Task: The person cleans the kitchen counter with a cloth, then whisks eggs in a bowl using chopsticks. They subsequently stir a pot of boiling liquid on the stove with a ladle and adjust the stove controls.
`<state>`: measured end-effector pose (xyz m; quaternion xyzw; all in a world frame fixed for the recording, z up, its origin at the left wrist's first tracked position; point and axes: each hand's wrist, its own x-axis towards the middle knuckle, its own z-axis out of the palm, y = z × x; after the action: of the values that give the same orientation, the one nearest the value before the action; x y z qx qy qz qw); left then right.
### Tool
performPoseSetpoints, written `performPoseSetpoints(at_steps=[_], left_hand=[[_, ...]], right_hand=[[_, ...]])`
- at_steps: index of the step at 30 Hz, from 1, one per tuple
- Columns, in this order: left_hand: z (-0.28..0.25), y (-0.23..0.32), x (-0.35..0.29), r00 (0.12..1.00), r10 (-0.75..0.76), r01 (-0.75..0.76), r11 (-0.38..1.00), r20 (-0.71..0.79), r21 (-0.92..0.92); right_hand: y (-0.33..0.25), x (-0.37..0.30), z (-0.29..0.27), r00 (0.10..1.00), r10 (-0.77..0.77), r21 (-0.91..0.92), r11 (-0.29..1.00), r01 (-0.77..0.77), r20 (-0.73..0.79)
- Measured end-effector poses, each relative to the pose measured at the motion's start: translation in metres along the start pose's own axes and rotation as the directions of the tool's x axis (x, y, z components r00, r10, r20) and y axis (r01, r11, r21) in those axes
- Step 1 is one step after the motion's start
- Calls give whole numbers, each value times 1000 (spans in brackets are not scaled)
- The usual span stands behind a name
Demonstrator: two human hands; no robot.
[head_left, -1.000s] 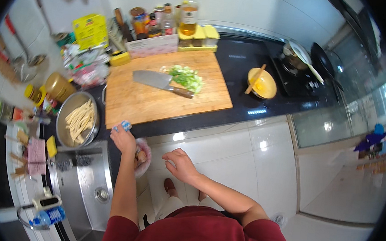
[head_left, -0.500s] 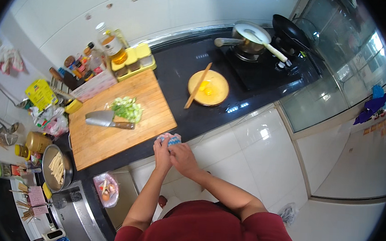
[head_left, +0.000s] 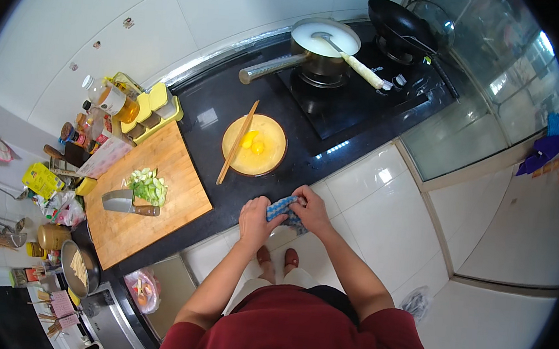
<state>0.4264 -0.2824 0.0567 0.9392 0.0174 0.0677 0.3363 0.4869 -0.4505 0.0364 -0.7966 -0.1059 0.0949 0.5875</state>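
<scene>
Both my hands grip a blue checked cloth (head_left: 284, 209) at the front edge of the black counter (head_left: 215, 120). My left hand (head_left: 254, 221) holds its left end and my right hand (head_left: 311, 210) holds its right end. Just beyond the cloth stands a yellow bowl (head_left: 255, 147) with egg yolks, and a pair of chopsticks (head_left: 237, 142) rests across its left rim.
A wooden cutting board (head_left: 146, 202) to the left carries a cleaver (head_left: 127, 204) and chopped green vegetables (head_left: 148, 186). On the stove (head_left: 355, 92) sit a saucepan (head_left: 322, 43) with a ladle and a black wok (head_left: 400, 23). Bottles and jars crowd the far left; a sink area lies lower left.
My view has swung right, from the sink and board toward the stove. My hands came together on the cloth in front of the yellow bowl.
</scene>
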Motion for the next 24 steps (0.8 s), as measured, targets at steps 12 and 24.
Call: performPoseSetpoints(at_steps=[12,24], left_hand=[[41,-44,2,1000,5,-5,999,2,-55],[31,-71,-12,990,-135,128,974,-28,-189]], right_hand=[[44,74,32,951,-219,-662,749,21,-218],[59,66,47,944,-328,-742,629,234,20]])
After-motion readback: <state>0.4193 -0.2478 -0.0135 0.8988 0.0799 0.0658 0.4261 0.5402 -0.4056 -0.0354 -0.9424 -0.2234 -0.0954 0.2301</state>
